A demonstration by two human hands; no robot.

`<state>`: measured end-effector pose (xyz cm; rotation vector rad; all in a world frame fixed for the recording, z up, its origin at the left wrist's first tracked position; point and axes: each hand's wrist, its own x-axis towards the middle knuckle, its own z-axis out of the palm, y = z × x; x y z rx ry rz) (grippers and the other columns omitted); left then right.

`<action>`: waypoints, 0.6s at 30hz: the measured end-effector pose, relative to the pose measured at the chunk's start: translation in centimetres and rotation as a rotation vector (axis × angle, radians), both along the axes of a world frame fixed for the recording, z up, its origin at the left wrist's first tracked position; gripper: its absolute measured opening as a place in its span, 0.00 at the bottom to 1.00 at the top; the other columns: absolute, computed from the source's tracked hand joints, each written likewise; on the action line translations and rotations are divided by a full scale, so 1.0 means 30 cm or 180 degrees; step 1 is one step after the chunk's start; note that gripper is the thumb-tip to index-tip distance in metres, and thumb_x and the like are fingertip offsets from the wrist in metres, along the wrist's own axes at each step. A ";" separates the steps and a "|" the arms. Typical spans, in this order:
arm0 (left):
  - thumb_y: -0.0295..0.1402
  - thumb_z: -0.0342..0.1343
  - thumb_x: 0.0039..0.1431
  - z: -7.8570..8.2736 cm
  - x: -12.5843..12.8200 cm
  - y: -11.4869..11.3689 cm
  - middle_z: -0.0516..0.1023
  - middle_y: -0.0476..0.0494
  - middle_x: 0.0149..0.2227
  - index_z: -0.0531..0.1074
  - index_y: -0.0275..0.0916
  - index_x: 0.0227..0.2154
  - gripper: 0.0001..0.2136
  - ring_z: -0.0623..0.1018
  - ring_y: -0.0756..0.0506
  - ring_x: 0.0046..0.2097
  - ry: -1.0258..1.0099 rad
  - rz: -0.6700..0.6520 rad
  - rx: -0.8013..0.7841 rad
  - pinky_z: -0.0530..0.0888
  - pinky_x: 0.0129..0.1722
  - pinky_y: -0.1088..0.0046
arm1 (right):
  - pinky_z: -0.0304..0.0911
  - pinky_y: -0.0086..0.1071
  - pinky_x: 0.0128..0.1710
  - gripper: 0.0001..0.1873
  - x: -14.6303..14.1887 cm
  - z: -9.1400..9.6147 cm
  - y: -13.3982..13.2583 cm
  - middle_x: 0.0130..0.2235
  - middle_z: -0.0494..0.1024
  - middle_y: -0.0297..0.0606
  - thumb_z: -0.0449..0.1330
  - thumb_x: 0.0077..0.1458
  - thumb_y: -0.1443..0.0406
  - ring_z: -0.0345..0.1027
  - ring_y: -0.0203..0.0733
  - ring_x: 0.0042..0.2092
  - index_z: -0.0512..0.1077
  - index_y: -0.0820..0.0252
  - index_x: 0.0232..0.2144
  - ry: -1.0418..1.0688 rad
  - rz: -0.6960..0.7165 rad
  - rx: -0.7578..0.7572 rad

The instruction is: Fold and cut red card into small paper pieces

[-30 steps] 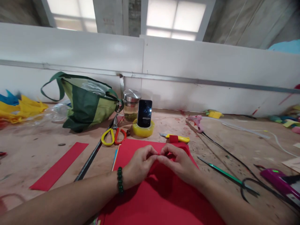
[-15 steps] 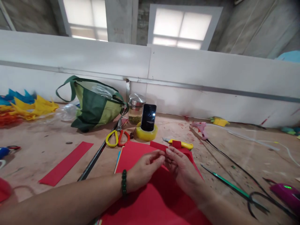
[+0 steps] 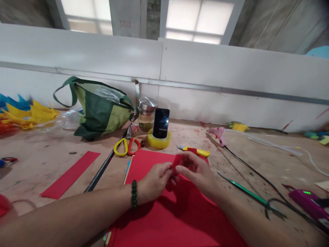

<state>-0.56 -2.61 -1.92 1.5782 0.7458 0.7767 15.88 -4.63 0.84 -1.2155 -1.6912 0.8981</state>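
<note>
Left of the red sheet [image 3: 151, 223] lies a red strip [image 3: 70, 175]; scissors [image 3: 133, 146] sit near its far left corner. Above the sheet, left hand [image 3: 154, 181] and right hand [image 3: 199, 171] pinch a small red piece [image 3: 176, 160]. A yellow utility knife [image 3: 204, 153] lies by its far right corner.

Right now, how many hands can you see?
2: the left hand and, beside it, the right hand, both over the red paper. No others show.
</note>
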 end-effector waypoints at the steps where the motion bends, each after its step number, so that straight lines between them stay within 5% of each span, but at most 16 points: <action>1: 0.37 0.44 0.60 -0.005 0.001 -0.002 0.70 0.46 0.26 0.65 0.36 0.27 0.12 0.69 0.49 0.27 0.0123 -0.0053 0.0167 0.66 0.28 0.73 | 0.62 0.30 0.30 0.09 0.001 -0.001 0.001 0.29 0.73 0.33 0.61 0.52 0.60 0.67 0.36 0.31 0.71 0.59 0.34 -0.0002 0.0132 -0.0014; 4: 0.35 0.43 0.60 -0.006 -0.001 -0.008 0.68 0.47 0.25 0.64 0.37 0.25 0.11 0.67 0.49 0.27 0.0318 0.0004 0.0612 0.65 0.29 0.73 | 0.64 0.31 0.31 0.08 -0.004 -0.010 0.001 0.27 0.75 0.34 0.61 0.52 0.61 0.68 0.37 0.31 0.72 0.60 0.26 -0.0087 0.0236 0.0098; 9: 0.33 0.43 0.60 0.018 -0.006 -0.015 0.67 0.49 0.25 0.65 0.37 0.27 0.10 0.65 0.50 0.28 0.0424 0.0227 0.0859 0.63 0.30 0.74 | 0.65 0.31 0.31 0.06 -0.007 -0.017 -0.002 0.28 0.76 0.35 0.61 0.53 0.62 0.69 0.38 0.31 0.73 0.58 0.28 -0.0273 -0.0001 0.0522; 18: 0.33 0.44 0.61 0.028 -0.008 -0.026 0.73 0.45 0.28 0.70 0.35 0.29 0.11 0.72 0.48 0.31 0.0099 0.0320 0.0705 0.67 0.33 0.75 | 0.68 0.29 0.32 0.08 0.008 -0.013 -0.028 0.33 0.74 0.37 0.57 0.55 0.71 0.70 0.37 0.34 0.73 0.56 0.35 -0.1164 0.0053 0.2095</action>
